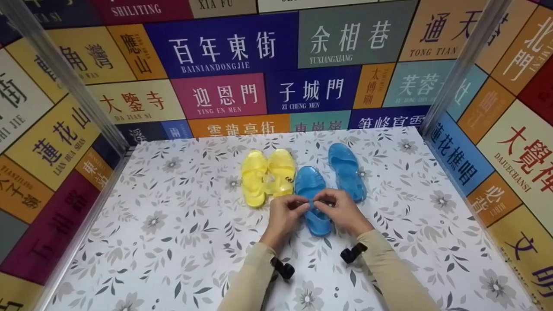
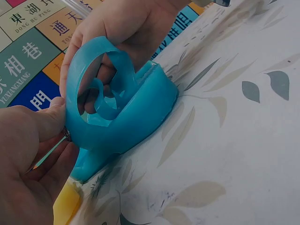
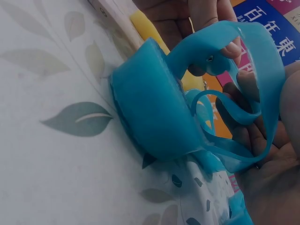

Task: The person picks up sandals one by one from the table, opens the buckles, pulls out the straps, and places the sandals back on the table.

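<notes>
In the head view a blue sandal (image 1: 319, 224) lies on the patterned surface, toe pointing away. My left hand (image 1: 285, 216) pinches at its strap from the left, and my right hand (image 1: 341, 211) pinches from the right, fingertips nearly meeting over the middle. The left wrist view has the left hand (image 2: 33, 154) with thumb and fingers on the strap beside a small metal buckle, the blue sandal (image 2: 136, 122) standing between the hands. In the right wrist view the right hand (image 3: 276, 173) curls round the looped strap of the blue sandal (image 3: 150, 103).
A second blue sandal (image 1: 348, 172) lies to the right and a little farther back. Left of the hands is a pair of yellow sandals (image 1: 254, 194), side by side. Clear upright panels and a wall of coloured signs (image 1: 224, 47) bound the floral surface (image 1: 173, 242).
</notes>
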Available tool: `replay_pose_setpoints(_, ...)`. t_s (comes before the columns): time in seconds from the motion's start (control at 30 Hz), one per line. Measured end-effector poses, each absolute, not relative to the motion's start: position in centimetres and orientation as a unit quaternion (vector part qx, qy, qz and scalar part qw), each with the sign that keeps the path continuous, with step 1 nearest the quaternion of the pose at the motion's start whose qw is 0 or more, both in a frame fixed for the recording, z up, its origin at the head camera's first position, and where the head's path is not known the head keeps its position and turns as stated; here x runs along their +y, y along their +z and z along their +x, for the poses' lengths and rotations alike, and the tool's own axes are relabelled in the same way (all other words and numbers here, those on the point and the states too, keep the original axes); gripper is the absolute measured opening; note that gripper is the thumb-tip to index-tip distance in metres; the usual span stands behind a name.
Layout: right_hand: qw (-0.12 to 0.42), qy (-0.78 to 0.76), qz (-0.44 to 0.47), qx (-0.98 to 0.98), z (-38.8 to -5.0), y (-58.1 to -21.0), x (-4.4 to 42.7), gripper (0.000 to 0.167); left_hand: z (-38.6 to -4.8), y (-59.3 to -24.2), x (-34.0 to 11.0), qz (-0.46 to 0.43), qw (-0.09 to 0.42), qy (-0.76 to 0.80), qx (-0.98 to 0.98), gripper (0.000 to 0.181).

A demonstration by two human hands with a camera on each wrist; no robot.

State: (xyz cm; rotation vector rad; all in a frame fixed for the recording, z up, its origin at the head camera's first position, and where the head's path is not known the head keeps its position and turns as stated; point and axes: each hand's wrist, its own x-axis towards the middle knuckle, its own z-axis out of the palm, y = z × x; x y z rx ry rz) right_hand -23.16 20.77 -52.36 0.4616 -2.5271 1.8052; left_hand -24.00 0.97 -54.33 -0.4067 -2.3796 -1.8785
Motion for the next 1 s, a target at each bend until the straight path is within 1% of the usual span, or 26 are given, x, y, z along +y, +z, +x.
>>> replay_pose_setpoints(0.13, 0.005, 0.571, 0.159, -0.806, -23.88, -53.23, 20.89, 0.01, -23.99, -54.2, 1.08, -0.143, 0.042, -0.609, -0.779, 0.009)
replay_pose_setpoints(0.37, 0.009, 0.55, 0.176, -0.816, -24.12, -53.29, 21.04, 0.006, -23.96, -54.01, 1.2, -0.145, 0.039, -0.603, -0.783, 0.009)
replay_pose_setpoints(0.6, 0.004, 0.548, 0.156, -0.821, -23.84, -53.58, 21.29, 0.003, -23.85, -54.37, 1.13, -0.118, 0.022, -0.609, -0.784, 0.007)
replay_pose_setpoints(0.83, 0.003, 0.557, 0.154, -0.816, -23.96, -53.58, 21.4, 0.004, -23.89, -54.33, 1.08, -0.121, 0.033, -0.612, -0.781, 0.008)
replay_pose_setpoints(1.0, 0.009, 0.565, 0.149, -0.811, -24.03, -53.58, 21.3, 0.005, -23.86, -54.3, 1.03, -0.113, 0.024, -0.614, -0.781, 0.01)
